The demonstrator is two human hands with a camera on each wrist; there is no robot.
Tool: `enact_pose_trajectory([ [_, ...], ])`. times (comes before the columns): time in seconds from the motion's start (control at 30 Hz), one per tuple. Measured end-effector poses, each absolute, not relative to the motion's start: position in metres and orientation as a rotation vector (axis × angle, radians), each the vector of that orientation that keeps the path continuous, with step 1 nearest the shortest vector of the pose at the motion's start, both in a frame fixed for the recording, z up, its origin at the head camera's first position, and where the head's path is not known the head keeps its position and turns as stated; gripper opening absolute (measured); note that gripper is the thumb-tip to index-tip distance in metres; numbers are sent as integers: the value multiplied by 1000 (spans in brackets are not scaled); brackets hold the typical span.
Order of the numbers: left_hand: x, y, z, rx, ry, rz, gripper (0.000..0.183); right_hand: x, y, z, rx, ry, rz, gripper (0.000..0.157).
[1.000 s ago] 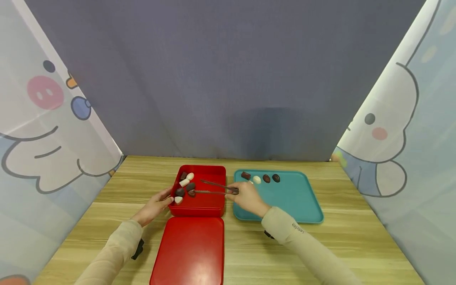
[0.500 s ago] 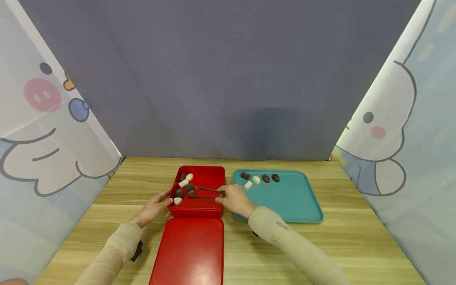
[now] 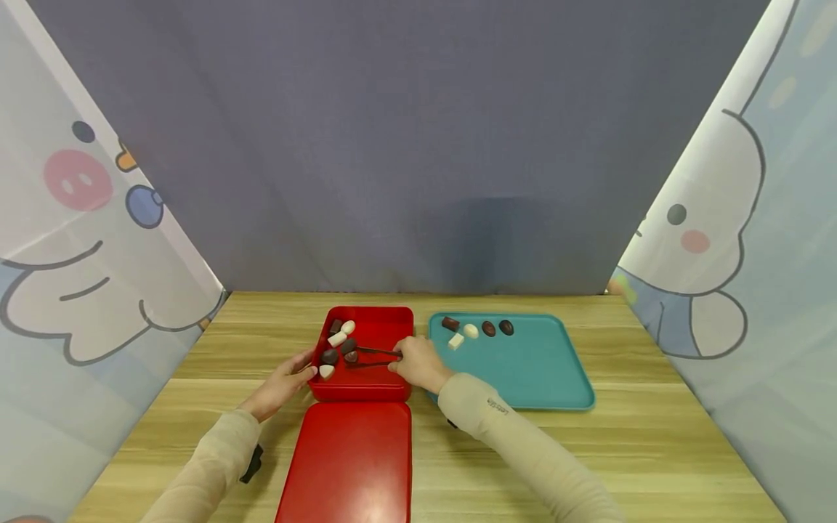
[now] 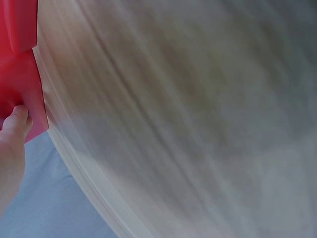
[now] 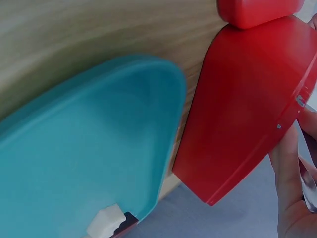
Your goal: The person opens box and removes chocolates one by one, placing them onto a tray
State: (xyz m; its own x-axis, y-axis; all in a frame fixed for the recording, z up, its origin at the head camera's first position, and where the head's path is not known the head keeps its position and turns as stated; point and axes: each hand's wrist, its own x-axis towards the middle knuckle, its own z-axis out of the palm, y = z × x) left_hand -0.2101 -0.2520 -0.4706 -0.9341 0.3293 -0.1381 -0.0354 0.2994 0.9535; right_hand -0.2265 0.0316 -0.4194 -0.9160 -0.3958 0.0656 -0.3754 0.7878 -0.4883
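My left hand (image 3: 282, 385) holds the left side of an open red box (image 3: 386, 392); in the left wrist view the thumb (image 4: 17, 119) lies against its wall. Over the box's right rim, my right hand (image 3: 421, 361) grips dark metal tongs (image 3: 379, 351). The tongs' tips reach left to the dark chocolates; one arm touches or nearly touches a dark oval chocolate (image 3: 349, 346). A small brown chocolate (image 3: 351, 357) sits between the arms; whether it is pinched is unclear. More chocolates lie along the box's left side, among them a white one (image 3: 327, 371) and a round dark one (image 3: 330, 357).
A teal tray (image 3: 523, 370) stands right of the box with several chocolates near its back edge, including a white square (image 3: 455, 341). A red lid (image 3: 349, 465) lies in front of the box. A grey curtain (image 3: 418, 145) rises behind the wooden table (image 3: 556, 465).
My right hand has moved left from beside the tray to the box's rim. The tongs' arms have drawn closer together around the dark chocolates. My left hand stays at the box.
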Motion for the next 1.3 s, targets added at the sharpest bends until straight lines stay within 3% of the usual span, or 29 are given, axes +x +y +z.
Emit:
enact_pose_trajectory([
  [1.3,-208,-250,-470,261,2226,1719,59,-222,28,-426,-712,3016,-765,22],
])
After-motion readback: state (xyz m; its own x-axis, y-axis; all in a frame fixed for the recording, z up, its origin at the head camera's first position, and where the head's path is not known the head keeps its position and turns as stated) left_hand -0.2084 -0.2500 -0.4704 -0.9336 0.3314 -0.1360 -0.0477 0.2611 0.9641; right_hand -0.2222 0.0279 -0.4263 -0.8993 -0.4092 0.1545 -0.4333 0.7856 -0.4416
